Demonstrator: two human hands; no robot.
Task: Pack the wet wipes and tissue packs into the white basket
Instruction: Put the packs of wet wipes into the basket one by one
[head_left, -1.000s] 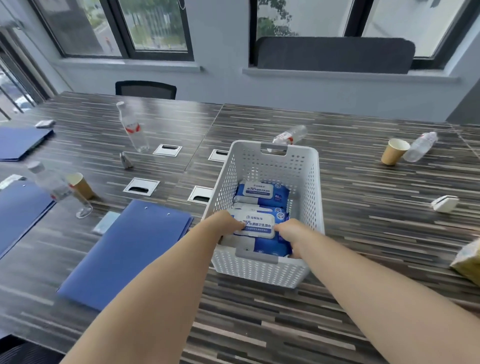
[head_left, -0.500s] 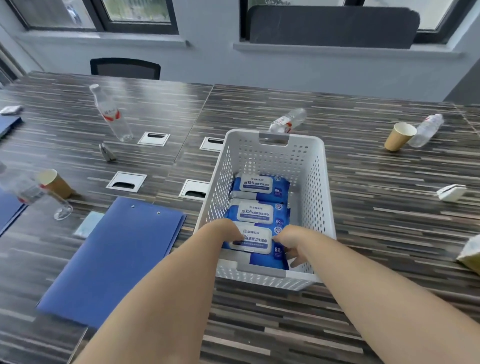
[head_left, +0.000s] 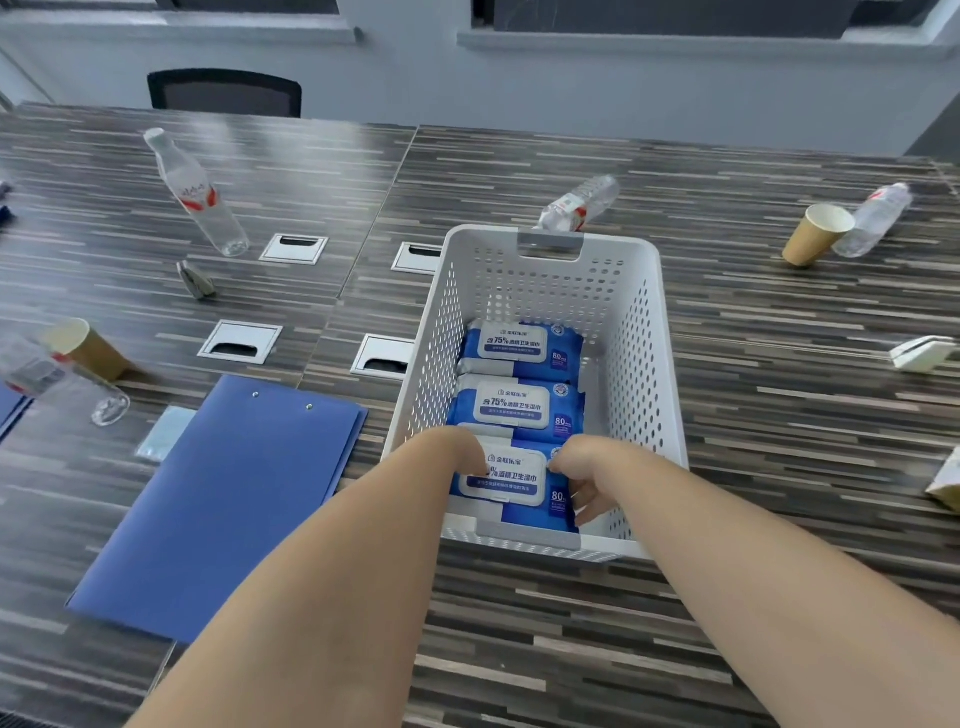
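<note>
Landmark: white basket (head_left: 647, 332), perforated walls, grey handle at each end, standing on the bench (head_left: 779, 415).
Near pack: blue and white wet wipes pack (head_left: 511, 480) lying flat inside the basket, against its near end wall.
Middle pack: second wipes pack (head_left: 519, 408) flat in the basket, just beyond the near pack, edges touching.
Far pack: third wipes pack (head_left: 522, 345) flat in the basket, beyond the middle pack, short of the far wall.
Row: all three packs sit toward the basket's left wall; a bare strip of floor runs along the right wall.
Left hand (head_left: 457, 452): inside the basket, fingers curled over the left end of the near pack, gripping it.
Right hand (head_left: 584, 475): inside the basket, fingers curled round the right end of the near pack, gripping it.
Folder: blue folder (head_left: 223, 504) flat on the bench, left of the basket.
Bottle A: clear bottle (head_left: 579, 202) lying just behind the basket's far handle.
Bottle B: clear bottle (head_left: 197, 192) upright, far left of the basket.
Cup and bottle: paper cup (head_left: 815, 234) touching a third bottle (head_left: 872, 218), far right of the basket.
Cup: second paper cup (head_left: 85, 348), well left of the basket beyond the folder.
</note>
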